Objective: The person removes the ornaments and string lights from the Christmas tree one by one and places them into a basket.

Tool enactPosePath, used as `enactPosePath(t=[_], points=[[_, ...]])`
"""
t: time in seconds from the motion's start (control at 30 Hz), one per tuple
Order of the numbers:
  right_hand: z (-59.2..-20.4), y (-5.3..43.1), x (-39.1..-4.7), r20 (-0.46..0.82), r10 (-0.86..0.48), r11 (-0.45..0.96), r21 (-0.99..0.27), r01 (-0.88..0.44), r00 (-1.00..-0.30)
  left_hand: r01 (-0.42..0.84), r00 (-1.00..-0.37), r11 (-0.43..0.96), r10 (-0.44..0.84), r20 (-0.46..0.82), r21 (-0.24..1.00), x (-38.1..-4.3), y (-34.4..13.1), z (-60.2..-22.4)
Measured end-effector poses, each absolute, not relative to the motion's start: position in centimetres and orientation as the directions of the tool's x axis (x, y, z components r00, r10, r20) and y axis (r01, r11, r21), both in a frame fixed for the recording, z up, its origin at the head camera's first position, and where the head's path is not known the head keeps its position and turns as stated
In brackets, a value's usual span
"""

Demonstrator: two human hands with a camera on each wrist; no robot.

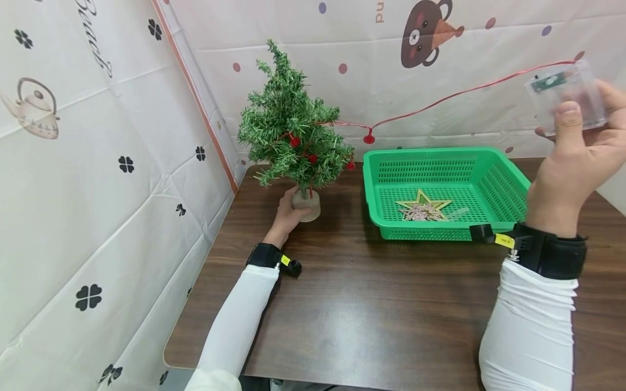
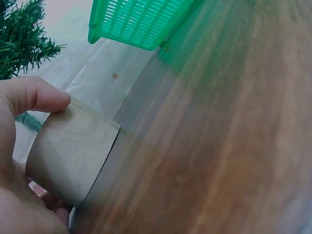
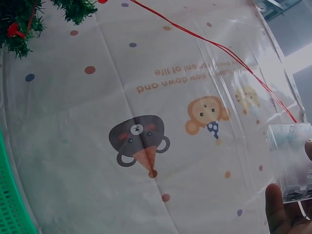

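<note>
A small artificial Christmas tree (image 1: pixel 293 117) stands upright at the back left of the table. My left hand (image 1: pixel 286 214) grips its round, pale base (image 1: pixel 307 205), thumb on top in the left wrist view. Raised at the far right, my right hand (image 1: pixel 584 146) holds a clear plastic battery box (image 1: pixel 567 98) between thumb and fingers. From that box a red wire (image 1: pixel 440 101) runs through the air to the tree, with a red bulb ornament (image 1: pixel 369 137) hanging on it. More red ornaments (image 1: pixel 294 141) sit among the lower branches.
A green plastic basket (image 1: pixel 445 232) stands right of the tree, near the back wall. Inside it lie a gold-and-green star (image 1: pixel 420 199) and a pinkish glittery ornament (image 1: pixel 421 213). A patterned sheet (image 1: pixel 313 32) covers the wall behind the brown wooden table (image 1: pixel 371 309).
</note>
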State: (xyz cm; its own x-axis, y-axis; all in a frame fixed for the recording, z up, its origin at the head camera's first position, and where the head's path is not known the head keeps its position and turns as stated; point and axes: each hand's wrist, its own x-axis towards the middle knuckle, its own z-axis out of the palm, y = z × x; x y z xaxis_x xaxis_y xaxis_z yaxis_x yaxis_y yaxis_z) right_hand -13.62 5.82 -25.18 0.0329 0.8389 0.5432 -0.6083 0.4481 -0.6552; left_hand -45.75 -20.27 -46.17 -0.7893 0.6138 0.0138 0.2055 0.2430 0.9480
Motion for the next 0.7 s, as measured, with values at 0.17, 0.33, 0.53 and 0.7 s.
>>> enactPosePath(t=[0.17, 0.33, 0.53, 0.7], points=[[-25.2, 5.8, -13.8, 0.569, 0.822, 0.484, -0.671, -0.562, 0.028, 0.197, -0.789, 0.22, 0.614, 0.021, 0.955, -45.6, -20.2, -46.1], [-25.2, 5.7, -14.0, 0.571, 0.821, 0.479, -0.669, -0.569, 0.02, 0.166, -0.8, 0.191, 0.6, 0.019, 0.968, -45.4, -20.2, -46.0], [-25.6, 6.6, -13.5, 0.499, 0.866, 0.414, -0.693, -0.59, 0.022, 0.148, -0.808, 0.16, 0.589, 0.026, 0.976, -45.3, -20.2, -45.7], [-26.0, 7.9, -13.0, 0.43, 0.902, 0.354, -0.709, -0.61, 0.024, 0.155, -0.835, 0.158, 0.549, 0.044, 0.975, -45.4, -20.0, -46.3]])
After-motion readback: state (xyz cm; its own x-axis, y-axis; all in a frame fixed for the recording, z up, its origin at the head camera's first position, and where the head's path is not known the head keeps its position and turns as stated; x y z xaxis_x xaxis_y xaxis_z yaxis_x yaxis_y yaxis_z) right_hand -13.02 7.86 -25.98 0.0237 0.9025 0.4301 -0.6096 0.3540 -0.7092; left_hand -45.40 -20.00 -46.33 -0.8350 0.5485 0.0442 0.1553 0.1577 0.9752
